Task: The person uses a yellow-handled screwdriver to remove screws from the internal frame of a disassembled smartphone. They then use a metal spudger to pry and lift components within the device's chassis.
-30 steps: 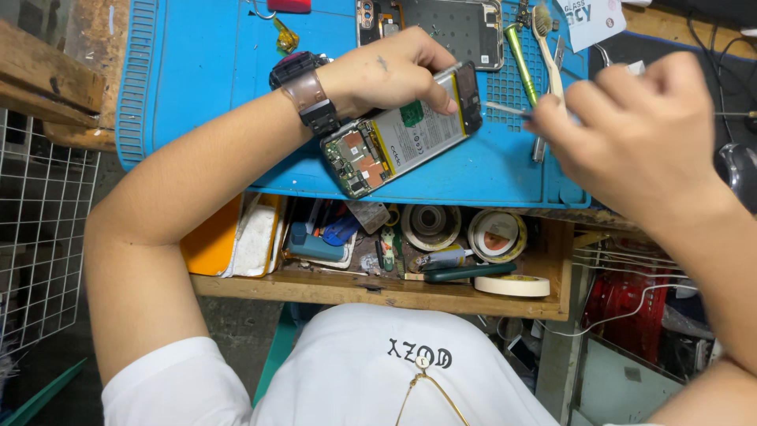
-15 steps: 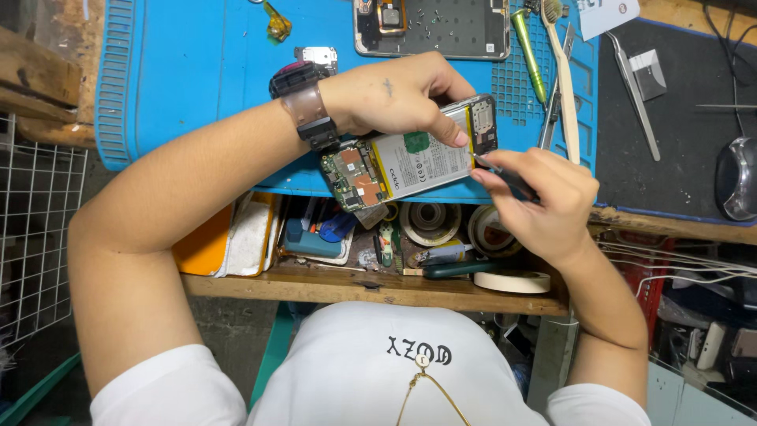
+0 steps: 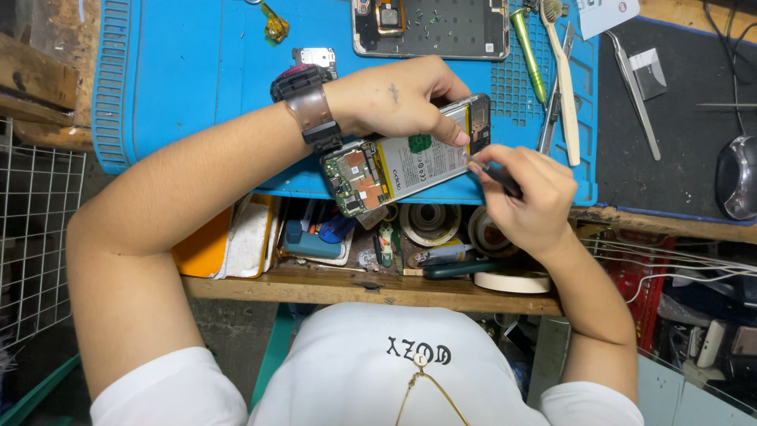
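While the opened phone [image 3: 406, 162] was kept at the near edge of the blue mat [image 3: 181, 87], much as it had been half a second before, little change was seen between the two moments. The right hand [image 3: 528, 197] had been raised slightly, so that the dark-handled tool [image 3: 495, 173] was brought up against the phone's right end; a second before, that hand had been held farther right, over the tools on the mat. The left hand [image 3: 398, 99] was left in its place on top of the phone, and the wristwatch [image 3: 309, 106] was seen at the same spot.

The phone was seen with its back removed, tilted so that its right end lay higher in the view. A pale battery with a green patch was shown across its middle, a green circuit board with copper-coloured shields at its left end, and a dark strip at its right end. It was pinched along the upper edge by the left grip, which was closed on it. The right grip was closed around the tool, whose tip was set at the phone's right end; whether it touched could not be told.

Farther back on the bench, a detached back cover [image 3: 434, 28], a green-handled driver [image 3: 528, 55] and tweezers [image 3: 637, 95] were laid out.
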